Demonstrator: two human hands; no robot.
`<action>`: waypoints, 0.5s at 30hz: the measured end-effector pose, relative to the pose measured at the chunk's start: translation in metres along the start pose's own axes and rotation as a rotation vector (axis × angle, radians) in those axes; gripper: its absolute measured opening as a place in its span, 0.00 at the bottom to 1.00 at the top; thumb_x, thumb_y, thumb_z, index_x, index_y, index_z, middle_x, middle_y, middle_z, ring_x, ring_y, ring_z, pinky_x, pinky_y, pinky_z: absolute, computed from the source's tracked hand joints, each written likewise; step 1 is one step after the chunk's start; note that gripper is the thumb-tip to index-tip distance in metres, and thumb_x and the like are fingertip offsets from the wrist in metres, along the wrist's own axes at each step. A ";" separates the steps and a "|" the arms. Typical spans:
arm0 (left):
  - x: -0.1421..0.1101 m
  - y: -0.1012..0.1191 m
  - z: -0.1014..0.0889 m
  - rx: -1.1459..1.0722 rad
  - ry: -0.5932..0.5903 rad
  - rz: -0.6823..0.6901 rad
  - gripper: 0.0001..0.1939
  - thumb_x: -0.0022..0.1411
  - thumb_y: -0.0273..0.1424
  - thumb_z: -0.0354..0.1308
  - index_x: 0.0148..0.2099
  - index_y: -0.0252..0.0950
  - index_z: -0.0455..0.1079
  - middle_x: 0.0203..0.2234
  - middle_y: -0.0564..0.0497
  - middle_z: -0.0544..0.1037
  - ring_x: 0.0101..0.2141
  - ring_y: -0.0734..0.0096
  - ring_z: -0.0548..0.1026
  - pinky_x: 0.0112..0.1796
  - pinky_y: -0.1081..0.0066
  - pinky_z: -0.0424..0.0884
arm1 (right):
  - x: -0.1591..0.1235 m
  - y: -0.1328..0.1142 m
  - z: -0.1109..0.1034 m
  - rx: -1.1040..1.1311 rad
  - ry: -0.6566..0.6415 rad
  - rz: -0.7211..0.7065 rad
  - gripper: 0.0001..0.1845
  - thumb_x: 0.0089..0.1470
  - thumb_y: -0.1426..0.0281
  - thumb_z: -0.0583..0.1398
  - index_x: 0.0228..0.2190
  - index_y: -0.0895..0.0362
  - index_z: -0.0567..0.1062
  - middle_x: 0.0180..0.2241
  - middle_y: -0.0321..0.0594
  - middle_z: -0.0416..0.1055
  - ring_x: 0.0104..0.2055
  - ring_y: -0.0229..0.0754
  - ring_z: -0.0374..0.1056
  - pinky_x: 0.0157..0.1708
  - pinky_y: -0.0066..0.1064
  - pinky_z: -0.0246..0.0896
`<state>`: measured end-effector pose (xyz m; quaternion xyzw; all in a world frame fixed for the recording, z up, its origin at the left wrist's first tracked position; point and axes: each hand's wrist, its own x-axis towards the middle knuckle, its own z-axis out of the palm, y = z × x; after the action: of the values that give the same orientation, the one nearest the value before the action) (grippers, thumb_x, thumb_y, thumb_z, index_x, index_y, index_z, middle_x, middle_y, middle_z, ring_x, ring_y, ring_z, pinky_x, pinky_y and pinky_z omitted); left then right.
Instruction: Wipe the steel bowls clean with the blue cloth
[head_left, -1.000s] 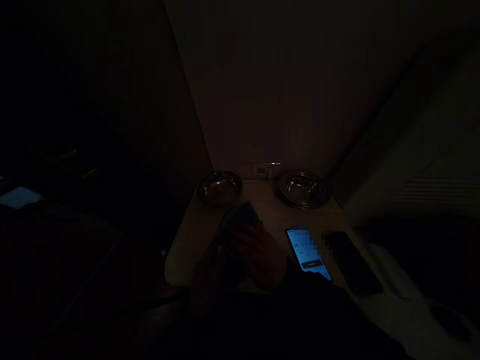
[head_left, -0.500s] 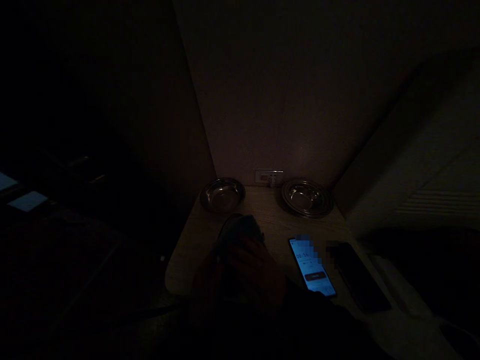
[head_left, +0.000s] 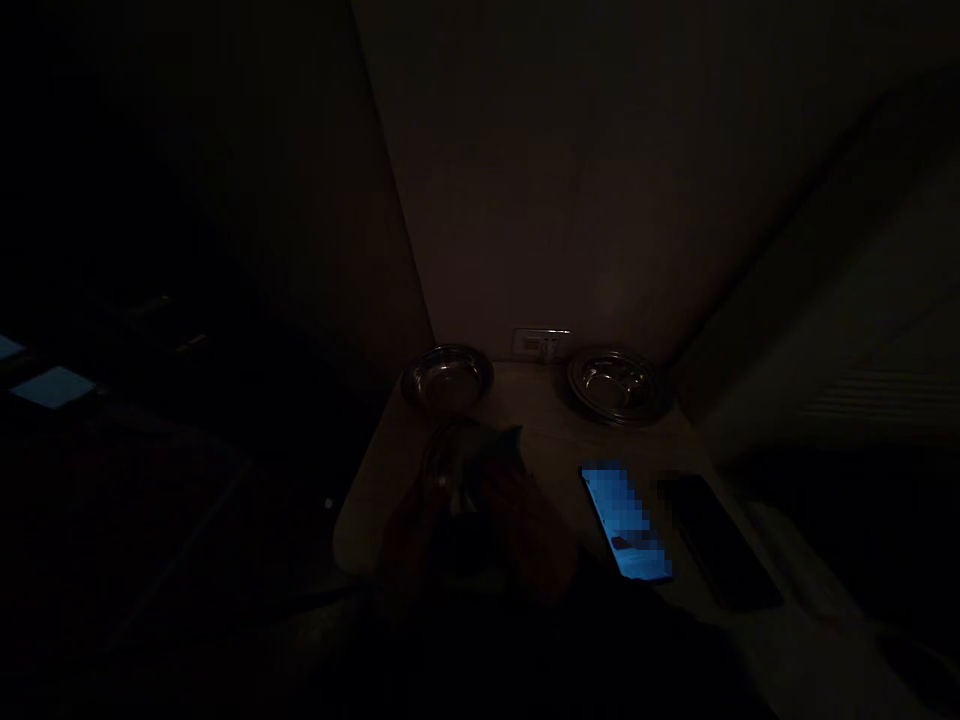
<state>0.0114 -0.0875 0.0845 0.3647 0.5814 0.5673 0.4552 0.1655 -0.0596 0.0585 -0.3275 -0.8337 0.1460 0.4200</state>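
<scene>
The scene is very dark. Near the front of the small table, my left hand (head_left: 411, 525) grips the near left side of a shiny metal bowl (head_left: 441, 458), which is tilted up. My right hand (head_left: 529, 525) is closed on a bluish cloth (head_left: 499, 450) and presses it at the bowl's right side. A corner of the cloth sticks up above the fingers. Shadow hides the fingertips and the lower part of the bowl. Behind stand another metal bowl (head_left: 448, 378) at the left and a stack of metal dishes (head_left: 615, 388) at the right.
A lit phone (head_left: 626, 520) lies on the wooden table (head_left: 367, 515), right of my right hand. Beside it is a dark phone-like slab (head_left: 720, 540). A wall socket (head_left: 541, 343) with a plug sits behind the table. At far left glows a screen (head_left: 52, 387).
My right hand and the cloth have moved slightly right across the bowl, uncovering more of its left part. The phone's lit screen looks different. The view has shifted a little.
</scene>
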 end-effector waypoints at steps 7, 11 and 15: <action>-0.002 0.002 0.001 0.016 -0.016 -0.049 0.22 0.59 0.43 0.56 0.53 0.38 0.71 0.47 0.45 0.77 0.47 0.57 0.74 0.44 0.66 0.71 | 0.030 -0.001 -0.004 -0.018 0.001 0.011 0.23 0.63 0.70 0.47 0.58 0.58 0.63 0.59 0.47 0.61 0.64 0.48 0.49 0.57 0.48 0.59; 0.001 -0.001 -0.007 0.027 -0.015 -0.050 0.20 0.58 0.40 0.57 0.51 0.39 0.72 0.47 0.47 0.77 0.48 0.58 0.73 0.45 0.67 0.70 | -0.003 -0.018 0.002 -0.102 0.002 -0.166 0.21 0.61 0.71 0.49 0.54 0.59 0.67 0.56 0.46 0.66 0.65 0.48 0.47 0.57 0.49 0.58; 0.009 -0.008 -0.010 0.036 0.001 -0.048 0.16 0.62 0.38 0.54 0.49 0.36 0.70 0.46 0.45 0.75 0.44 0.64 0.74 0.44 0.62 0.71 | -0.033 -0.012 0.007 -0.118 0.006 -0.148 0.22 0.61 0.71 0.49 0.55 0.58 0.67 0.54 0.46 0.68 0.64 0.47 0.51 0.55 0.48 0.60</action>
<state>-0.0006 -0.0830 0.0751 0.3585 0.6005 0.5458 0.4615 0.1687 -0.0900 0.0405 -0.2895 -0.8615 0.0642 0.4122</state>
